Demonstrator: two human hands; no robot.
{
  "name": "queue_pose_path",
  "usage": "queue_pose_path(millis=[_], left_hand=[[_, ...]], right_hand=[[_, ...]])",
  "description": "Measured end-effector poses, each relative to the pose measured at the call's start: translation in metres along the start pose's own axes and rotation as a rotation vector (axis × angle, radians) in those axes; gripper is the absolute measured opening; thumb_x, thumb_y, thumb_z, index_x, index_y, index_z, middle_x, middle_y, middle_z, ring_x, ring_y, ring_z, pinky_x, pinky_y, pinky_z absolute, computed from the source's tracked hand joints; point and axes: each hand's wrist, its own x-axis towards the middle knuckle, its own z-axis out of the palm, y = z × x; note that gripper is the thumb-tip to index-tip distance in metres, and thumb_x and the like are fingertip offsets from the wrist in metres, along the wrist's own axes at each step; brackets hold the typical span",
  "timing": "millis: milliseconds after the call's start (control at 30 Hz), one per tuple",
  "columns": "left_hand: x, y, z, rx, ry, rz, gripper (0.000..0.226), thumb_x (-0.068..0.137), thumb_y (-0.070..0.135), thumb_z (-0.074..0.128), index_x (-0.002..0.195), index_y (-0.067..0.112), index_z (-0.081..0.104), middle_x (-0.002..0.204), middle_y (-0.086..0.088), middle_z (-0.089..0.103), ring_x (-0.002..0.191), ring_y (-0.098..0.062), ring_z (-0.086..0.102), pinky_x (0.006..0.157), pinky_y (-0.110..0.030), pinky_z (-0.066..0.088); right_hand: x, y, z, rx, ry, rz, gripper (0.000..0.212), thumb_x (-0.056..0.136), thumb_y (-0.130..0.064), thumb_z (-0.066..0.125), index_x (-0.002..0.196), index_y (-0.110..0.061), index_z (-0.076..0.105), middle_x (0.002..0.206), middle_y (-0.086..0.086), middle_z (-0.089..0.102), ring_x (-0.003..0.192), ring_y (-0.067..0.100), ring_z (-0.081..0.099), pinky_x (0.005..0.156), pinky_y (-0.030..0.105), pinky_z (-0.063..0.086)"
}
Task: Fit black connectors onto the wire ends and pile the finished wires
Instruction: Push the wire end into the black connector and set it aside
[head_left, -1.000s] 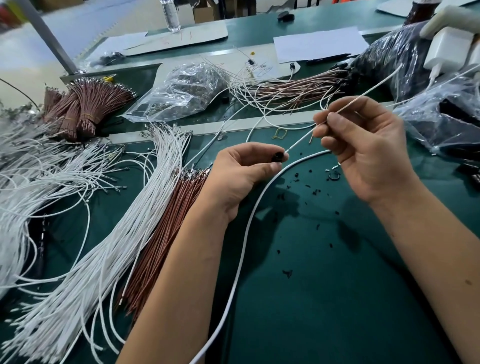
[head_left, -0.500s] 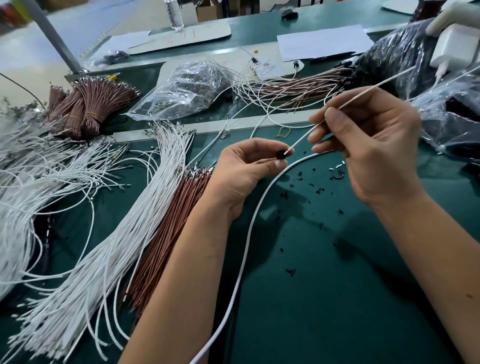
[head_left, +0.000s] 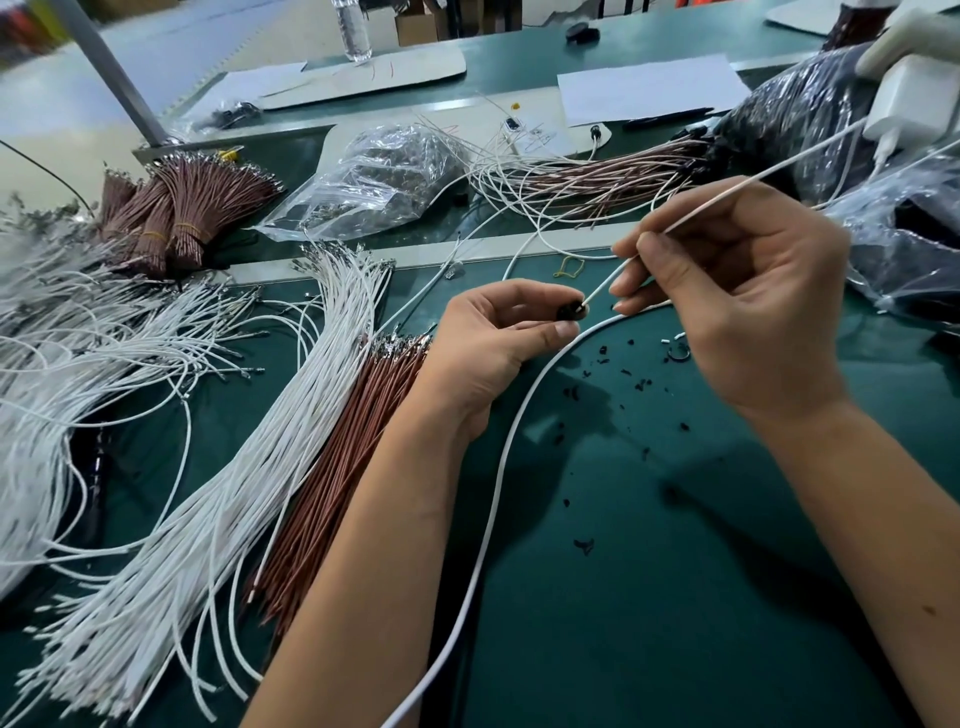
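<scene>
Your green table (head_left: 675, 597) carries a white wire bundle (head_left: 249, 467), then brown wires (head_left: 332, 478). A thick white cable (head_left: 498, 467) crosses between your forearms. Your right hand (head_left: 748, 306) pinches the white wire (head_left: 613, 275); your left hand (head_left: 498, 343) pinches the black connector (head_left: 570, 312) at its tip.

Probably workshop — wire bundles (head_left: 218, 457), green bench (head_left: 675, 597)

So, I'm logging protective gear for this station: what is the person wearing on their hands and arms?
Nothing that shows. The left hand and right hand are bare, with no gloves, rings or watch visible, and both forearms are uncovered to the picture's edge, with no sleeves in view.
</scene>
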Motion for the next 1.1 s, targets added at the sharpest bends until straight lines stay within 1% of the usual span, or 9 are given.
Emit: queue_pose_path(millis=[267, 400, 567, 633, 733, 800, 900, 1000, 1100], left_hand=[[-0.002, 0.003, 0.002, 0.043, 0.019, -0.002, 0.025, 0.080, -0.011, 0.075, 0.102, 0.000, 0.074, 0.097, -0.017, 0.076, 0.080, -0.015, 0.070, 0.072, -0.020, 0.055], [-0.002, 0.003, 0.002, 0.049, 0.024, -0.018, 0.027, 0.080, -0.011, 0.075, 0.106, -0.003, 0.073, 0.098, -0.018, 0.076, 0.080, -0.017, 0.071, 0.072, -0.023, 0.056], [-0.004, 0.005, 0.002, 0.035, 0.021, -0.021, 0.021, 0.081, -0.010, 0.075, 0.095, 0.006, 0.076, 0.096, -0.017, 0.077, 0.081, -0.016, 0.072, 0.071, -0.020, 0.056], [-0.004, 0.005, 0.002, 0.046, 0.019, -0.009, 0.020, 0.081, -0.008, 0.076, 0.093, 0.008, 0.077, 0.097, -0.018, 0.077, 0.085, -0.018, 0.072, 0.074, -0.021, 0.057], [-0.004, 0.004, 0.002, 0.065, 0.001, 0.008, 0.020, 0.079, -0.008, 0.077, 0.095, 0.005, 0.076, 0.098, -0.018, 0.077, 0.090, -0.021, 0.072, 0.082, -0.024, 0.057], [-0.004, 0.004, 0.002, 0.070, -0.009, 0.011, 0.020, 0.079, -0.008, 0.077, 0.095, 0.003, 0.076, 0.096, -0.018, 0.077, 0.086, -0.020, 0.073, 0.080, -0.025, 0.057], [-0.005, 0.006, 0.002, 0.062, -0.017, -0.009, 0.018, 0.079, -0.007, 0.078, 0.093, 0.004, 0.076, 0.095, -0.018, 0.077, 0.082, -0.020, 0.073, 0.077, -0.025, 0.058], [-0.007, 0.010, 0.006, -0.027, -0.032, -0.076, 0.017, 0.080, -0.008, 0.075, 0.093, 0.004, 0.073, 0.092, -0.017, 0.077, 0.073, -0.016, 0.072, 0.063, -0.019, 0.054], [-0.005, 0.016, 0.009, -0.312, 0.002, -0.123, 0.021, 0.072, 0.002, 0.074, 0.091, 0.010, 0.071, 0.090, -0.008, 0.077, 0.078, -0.013, 0.065, 0.067, -0.019, 0.047]], right_hand=[[-0.001, 0.005, 0.000, -0.028, -0.011, -0.024, 0.005, 0.099, 0.001, 0.066, 0.099, 0.006, 0.066, 0.087, 0.017, 0.072, 0.069, 0.028, 0.073, 0.062, 0.033, 0.061], [-0.003, 0.011, 0.002, -0.034, -0.046, 0.035, 0.006, 0.097, 0.001, 0.067, 0.099, 0.006, 0.066, 0.087, 0.018, 0.072, 0.069, 0.026, 0.074, 0.060, 0.031, 0.061], [-0.002, 0.019, -0.002, -0.134, -0.069, 0.150, 0.008, 0.094, -0.008, 0.075, 0.095, -0.001, 0.073, 0.083, 0.007, 0.073, 0.071, 0.024, 0.075, 0.053, 0.031, 0.060], [-0.002, 0.022, -0.004, -0.147, -0.097, 0.204, 0.005, 0.093, -0.008, 0.076, 0.092, -0.003, 0.075, 0.076, 0.000, 0.073, 0.066, 0.021, 0.073, 0.051, 0.028, 0.058], [-0.002, 0.025, -0.005, -0.148, -0.174, 0.271, 0.006, 0.093, -0.006, 0.075, 0.087, -0.006, 0.074, 0.069, 0.000, 0.071, 0.052, 0.013, 0.066, 0.047, 0.024, 0.052], [-0.002, 0.028, -0.006, -0.146, -0.213, 0.308, 0.008, 0.092, -0.005, 0.075, 0.085, -0.008, 0.074, 0.065, -0.002, 0.070, 0.047, 0.011, 0.060, 0.045, 0.023, 0.049], [-0.004, 0.029, -0.005, -0.082, -0.201, 0.362, 0.007, 0.092, -0.011, 0.077, 0.087, -0.007, 0.076, 0.062, -0.001, 0.067, 0.049, 0.016, 0.056, 0.044, 0.024, 0.046], [-0.003, 0.027, -0.002, 0.092, -0.097, 0.402, 0.028, 0.094, -0.025, 0.074, 0.097, 0.002, 0.073, 0.073, 0.004, 0.069, 0.057, 0.020, 0.058, 0.043, 0.024, 0.045], [-0.003, 0.026, -0.002, 0.096, -0.073, 0.425, 0.033, 0.095, -0.033, 0.072, 0.099, -0.001, 0.071, 0.078, 0.008, 0.070, 0.058, 0.019, 0.060, 0.041, 0.025, 0.046]])
